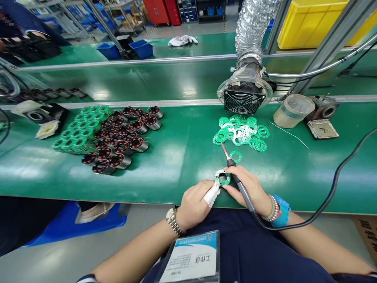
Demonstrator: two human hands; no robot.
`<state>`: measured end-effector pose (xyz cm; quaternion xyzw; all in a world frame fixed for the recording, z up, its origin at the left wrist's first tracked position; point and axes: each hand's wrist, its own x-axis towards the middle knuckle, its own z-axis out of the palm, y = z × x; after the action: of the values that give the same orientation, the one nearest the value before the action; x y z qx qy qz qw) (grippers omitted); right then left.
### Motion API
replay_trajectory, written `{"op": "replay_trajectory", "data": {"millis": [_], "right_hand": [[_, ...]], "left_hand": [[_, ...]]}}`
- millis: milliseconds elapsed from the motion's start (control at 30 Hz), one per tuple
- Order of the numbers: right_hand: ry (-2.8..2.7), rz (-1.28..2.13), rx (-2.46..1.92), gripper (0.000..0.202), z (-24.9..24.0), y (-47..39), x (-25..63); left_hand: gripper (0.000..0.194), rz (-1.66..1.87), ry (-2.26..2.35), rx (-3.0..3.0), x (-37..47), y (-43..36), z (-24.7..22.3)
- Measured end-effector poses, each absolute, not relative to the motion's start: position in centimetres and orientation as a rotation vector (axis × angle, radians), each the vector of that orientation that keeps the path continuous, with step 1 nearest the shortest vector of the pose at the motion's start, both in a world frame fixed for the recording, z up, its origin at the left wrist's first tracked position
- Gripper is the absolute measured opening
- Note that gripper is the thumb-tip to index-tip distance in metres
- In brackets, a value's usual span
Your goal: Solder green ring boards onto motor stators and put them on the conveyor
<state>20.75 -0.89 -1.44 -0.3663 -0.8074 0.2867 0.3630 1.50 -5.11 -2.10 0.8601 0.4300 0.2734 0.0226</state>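
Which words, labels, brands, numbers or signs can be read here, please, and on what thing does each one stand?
"工作证": on the badge.
Blue header and small lines of the same badge: too small or blurred to read.
Dark print on the brown cardboard, right edge: not readable.

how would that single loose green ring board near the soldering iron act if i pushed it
The loose green ring board looks thin with an open middle, so probably light. Lying flat on the smooth-looking green bench top, it would likely slide rather than roll. Its flat shape suggests it's fairly stiff.
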Motion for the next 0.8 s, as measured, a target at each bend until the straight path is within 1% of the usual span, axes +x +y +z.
{"op": "replay_trajectory", "data": {"millis": [100,200,267,367,433,567,700,800], "right_hand": [[-2.077,0.731,-0.948,0.032,-1.5,-0.9,20.7],[-2.065,0.715,-0.944,0.033,-1.7,-0.9,20.6],[-2.059,0.724,-0.948,0.033,-1.7,-0.8,20.7],[-2.071,0.778,-0.958,0.035,-1.3,-0.6,21.1],[-2.077,0.808,-0.974,0.038,-0.8,-0.6,21.4],[-2.104,0.763,-0.958,0.044,-0.4,-1.0,21.4],[-2.137,0.646,-0.919,0.035,-1.0,-1.3,20.7],[-2.134,0.652,-0.935,0.034,-1.3,-1.2,20.5]], "left_hand": [[0.031,0.688,1.324,2.654,0.5,-5.0,-1.3],[0.026,0.728,1.372,2.236,0.0,-3.3,-0.4],[0.026,0.756,1.367,1.908,0.2,-2.0,-0.3],[0.021,0.775,1.332,1.65,0.9,-1.3,-0.7],[0.019,0.817,1.357,1.582,1.6,-1.7,-1.0],[0.024,0.835,1.381,1.562,2.3,-3.2,-1.0],[0.023,0.863,1.343,1.526,2.2,-3.1,-0.9],[0.026,0.842,1.281,1.543,1.6,-2.6,-0.9]]}}
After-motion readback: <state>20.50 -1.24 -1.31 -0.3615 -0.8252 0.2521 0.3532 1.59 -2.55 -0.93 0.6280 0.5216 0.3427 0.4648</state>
